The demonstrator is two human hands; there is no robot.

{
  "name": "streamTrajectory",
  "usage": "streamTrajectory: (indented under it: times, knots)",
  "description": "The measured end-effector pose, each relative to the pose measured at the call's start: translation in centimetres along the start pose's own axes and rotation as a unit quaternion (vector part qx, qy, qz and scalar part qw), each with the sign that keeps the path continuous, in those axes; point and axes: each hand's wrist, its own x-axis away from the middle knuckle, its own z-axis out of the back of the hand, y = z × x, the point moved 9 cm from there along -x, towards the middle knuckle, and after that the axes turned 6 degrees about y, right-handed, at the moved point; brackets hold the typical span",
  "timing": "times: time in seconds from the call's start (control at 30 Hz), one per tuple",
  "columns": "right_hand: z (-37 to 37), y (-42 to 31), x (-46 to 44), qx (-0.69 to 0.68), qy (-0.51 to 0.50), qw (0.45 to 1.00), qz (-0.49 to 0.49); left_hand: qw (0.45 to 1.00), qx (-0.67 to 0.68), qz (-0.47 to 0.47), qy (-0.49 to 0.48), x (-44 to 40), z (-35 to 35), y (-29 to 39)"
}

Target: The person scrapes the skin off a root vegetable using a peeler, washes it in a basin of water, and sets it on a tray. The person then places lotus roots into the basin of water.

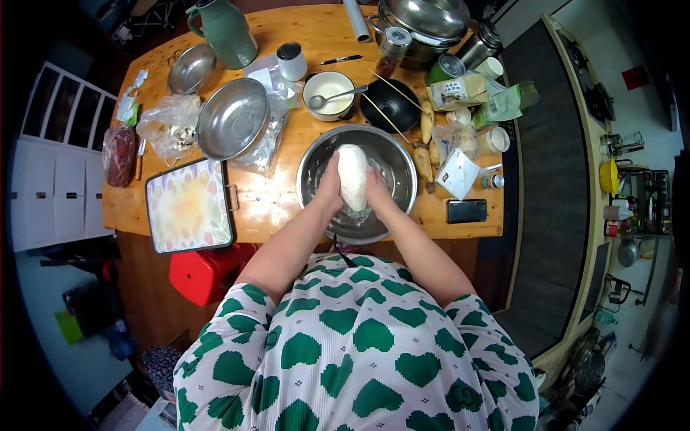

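A smooth white lump of dough [353, 178] is held between my two hands over a large steel mixing bowl [407, 172]. My left hand [330, 184] presses against its left side, and my right hand [376, 188] is closed against its right side. The dough is longer than it is wide and stands lengthwise away from me. White flour or dough residue clings to the inside of the bowl. Behind the bowl sits a white enamel bowl [338, 109] with a metal spoon [316, 101] in it. A black bowl [388, 118] with chopsticks [386, 115] across it is beside that.
To the left are a cutting board [188, 208], an empty steel bowl [231, 118] and plastic bags [172, 122]. On the right lie bananas [422, 161], a phone [467, 211] and packets [457, 92]. A green jug [224, 34] and a lidded pot [424, 21] stand behind. A red stool [198, 276] is below the table.
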Motion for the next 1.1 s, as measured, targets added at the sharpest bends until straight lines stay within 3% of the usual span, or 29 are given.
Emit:
streamTrajectory:
  times: [0.03,0.2,0.3,0.4,0.53,0.6,0.67,0.83,0.93,1.03,1.1]
  knots:
    - [0.2,-1.5,0.1,0.069,0.040,0.992,0.100,1.000,0.006,-0.013,0.023,0.5,0.0,0.2]
    - [-0.2,-7.3,3.6,0.177,0.081,0.957,0.214,0.983,-0.001,-0.075,0.170,3.5,-0.5,0.8]
    - [0.0,-5.7,1.6,0.106,0.040,0.981,0.158,0.983,-0.046,-0.087,0.155,2.0,0.6,0.1]
    - [0.1,-2.4,0.4,-0.061,0.005,0.998,-0.013,0.980,-0.112,-0.103,0.125,3.4,-0.7,0.4]
    - [-1.7,-1.0,1.6,-0.262,-0.080,0.946,-0.174,0.982,-0.106,-0.144,0.062,3.1,-1.6,1.6]
    - [-2.2,-0.3,2.5,-0.306,-0.094,0.916,-0.241,0.994,-0.063,-0.091,0.002,1.8,-1.6,1.8]
    - [-2.0,0.3,2.3,-0.264,-0.079,0.934,-0.227,1.000,-0.007,-0.017,-0.023,0.4,-1.5,1.0]
    - [0.1,1.5,0.4,-0.138,0.029,0.977,-0.160,0.998,0.003,-0.040,0.047,0.4,-0.1,0.9]
    - [0.1,0.4,-0.2,-0.134,0.021,0.989,-0.064,0.994,0.015,-0.069,0.079,0.0,0.8,0.3]
    - [-1.1,-1.7,0.4,-0.044,-0.018,0.998,-0.030,0.979,-0.086,-0.124,0.134,1.4,0.8,0.7]
    - [-0.7,-3.1,1.8,-0.073,-0.024,0.994,-0.082,0.962,-0.156,-0.182,0.133,3.2,-0.2,1.5]
